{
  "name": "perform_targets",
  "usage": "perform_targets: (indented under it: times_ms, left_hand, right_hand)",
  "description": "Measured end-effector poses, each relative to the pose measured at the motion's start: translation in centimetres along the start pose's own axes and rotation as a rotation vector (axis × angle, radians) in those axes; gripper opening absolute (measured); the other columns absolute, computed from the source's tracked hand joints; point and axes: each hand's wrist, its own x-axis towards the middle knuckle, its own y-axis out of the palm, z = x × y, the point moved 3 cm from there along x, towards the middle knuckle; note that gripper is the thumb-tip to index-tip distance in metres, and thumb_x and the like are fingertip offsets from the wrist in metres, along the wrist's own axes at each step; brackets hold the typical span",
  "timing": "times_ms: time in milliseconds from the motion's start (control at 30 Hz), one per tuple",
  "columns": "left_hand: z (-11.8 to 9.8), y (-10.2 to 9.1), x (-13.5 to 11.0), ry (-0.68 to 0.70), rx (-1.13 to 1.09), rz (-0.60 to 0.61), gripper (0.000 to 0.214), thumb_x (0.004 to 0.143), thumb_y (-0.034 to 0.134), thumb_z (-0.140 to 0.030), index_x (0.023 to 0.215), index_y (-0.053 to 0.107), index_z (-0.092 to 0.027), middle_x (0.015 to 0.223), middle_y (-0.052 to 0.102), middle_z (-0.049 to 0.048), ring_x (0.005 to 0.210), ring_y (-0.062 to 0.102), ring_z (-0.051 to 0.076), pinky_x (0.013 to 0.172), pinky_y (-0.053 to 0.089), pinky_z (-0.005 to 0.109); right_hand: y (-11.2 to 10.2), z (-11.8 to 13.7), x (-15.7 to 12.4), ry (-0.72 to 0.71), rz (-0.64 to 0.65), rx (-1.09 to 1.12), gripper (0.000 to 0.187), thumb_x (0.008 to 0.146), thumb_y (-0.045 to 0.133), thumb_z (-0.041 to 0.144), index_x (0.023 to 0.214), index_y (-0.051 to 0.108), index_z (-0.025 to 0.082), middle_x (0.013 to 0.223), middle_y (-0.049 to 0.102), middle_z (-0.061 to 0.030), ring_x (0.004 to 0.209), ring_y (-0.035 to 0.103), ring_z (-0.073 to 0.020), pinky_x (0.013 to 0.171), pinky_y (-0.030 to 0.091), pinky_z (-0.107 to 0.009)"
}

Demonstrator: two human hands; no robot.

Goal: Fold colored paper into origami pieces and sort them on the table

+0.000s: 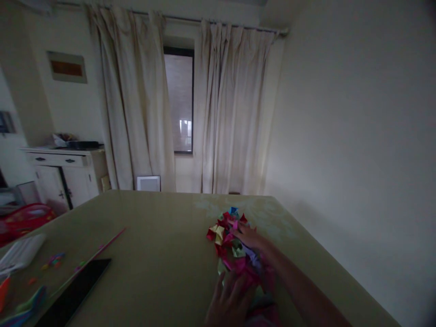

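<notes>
A heap of colourful folded paper pieces in red, pink, yellow, green, purple and blue lies on the table, stretching towards me. My left hand rests on its near end, fingers spread over pink and green pieces. Further off, my right hand reaches across from the right onto the far part of the heap. Its fingers are stretched out around a pink piece, touching it, without a clear grip. A pale yellow piece sits just left of those fingertips. My right forearm and both hands hide part of the heap.
On the table's left lie a black flat slab, a thin pink-and-green stick, small coloured bits, a white packet and a blue-green strip. The table meets a wall on the right; curtains hang behind.
</notes>
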Motion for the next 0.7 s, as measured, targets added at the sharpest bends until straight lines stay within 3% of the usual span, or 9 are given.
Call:
perform_targets:
  times_ms: [133,200,300,400,467,533,600,700]
  left_hand:
    - [-0.7,-0.7,2.0,-0.062,-0.014,0.031,0.088,0.096,0.058,-0.069,0.171,0.025,-0.037,0.166,0.051,0.0136,0.144,0.054,0.047,0.112,0.047,0.071]
    - [-0.2,-2.0,2.3,-0.080,-0.010,-0.035,0.085,0.096,0.058,-0.069,0.169,0.032,-0.034,0.167,0.050,0.0136,0.144,0.052,0.047,0.115,0.042,0.070]
    - [1.9,-5.1,3.3,-0.127,0.004,-0.190,0.066,0.101,0.058,-0.057,0.162,0.047,-0.036,0.165,0.052,0.0097,0.145,0.050,0.040,0.122,0.035,0.064]
    - [5.7,-8.4,6.1,-0.321,0.036,-0.260,0.051,0.106,0.051,-0.040,0.155,0.057,-0.027,0.160,0.056,0.0142,0.143,0.050,0.037,0.120,0.035,0.061]
    - [8.3,-9.3,8.8,-0.439,0.042,-0.194,0.054,0.105,0.053,-0.042,0.156,0.056,-0.024,0.164,0.050,0.0157,0.148,0.043,0.039,0.121,0.031,0.061]
    - [10.4,-9.0,11.1,-0.488,0.013,-0.059,0.060,0.103,0.055,-0.050,0.158,0.053,-0.028,0.172,0.040,0.0131,0.158,0.030,0.041,0.125,0.022,0.064]
    - [11.9,-8.0,12.3,-0.485,-0.030,0.048,0.062,0.099,0.060,-0.056,0.155,0.057,-0.031,0.170,0.043,0.0128,0.157,0.031,0.044,0.123,0.023,0.067]
    - [13.2,-6.6,11.9,-0.439,-0.085,0.142,0.051,0.095,0.064,-0.056,0.138,0.073,-0.030,0.154,0.062,0.0148,0.145,0.050,0.043,0.119,0.032,0.067]
  right_hand:
    - [-1.4,1.3,-1.5,-0.148,-0.035,0.063,0.077,0.104,0.037,0.078,0.162,0.047,0.029,0.170,0.045,-0.0092,0.160,0.036,-0.0287,0.129,0.031,-0.053]
    - [-3.0,1.1,-3.9,-0.154,-0.122,0.074,0.077,0.107,0.034,0.074,0.166,0.041,0.026,0.174,0.036,-0.0117,0.163,0.028,-0.0308,0.132,0.025,-0.057]
    - [-4.5,1.2,-9.3,-0.153,-0.304,0.057,0.064,0.110,0.041,0.062,0.162,0.047,0.025,0.172,0.040,-0.0143,0.160,0.034,-0.0336,0.130,0.028,-0.062]
    - [-2.6,3.2,-14.7,-0.241,-0.345,-0.036,0.064,0.106,0.056,0.055,0.165,0.043,0.033,0.170,0.043,-0.0120,0.156,0.041,-0.0368,0.124,0.040,-0.064]
    - [0.2,4.8,-17.0,-0.406,-0.322,-0.130,0.084,0.092,0.074,0.064,0.165,0.042,0.036,0.168,0.046,-0.0134,0.150,0.048,-0.0442,0.119,0.044,-0.068]
    - [2.7,5.4,-18.1,-0.501,-0.348,-0.221,0.071,0.093,0.077,0.054,0.158,0.050,0.043,0.159,0.059,-0.0094,0.140,0.059,-0.0422,0.118,0.044,-0.070]
    - [4.2,4.9,-18.1,-0.459,-0.306,-0.284,0.069,0.092,0.079,0.050,0.155,0.052,0.042,0.160,0.059,-0.0087,0.142,0.057,-0.0417,0.122,0.039,-0.070]
    - [3.9,2.9,-17.6,-0.225,-0.140,-0.321,0.086,0.087,0.079,0.065,0.161,0.047,0.035,0.173,0.039,-0.0130,0.158,0.034,-0.0462,0.128,0.024,-0.069]
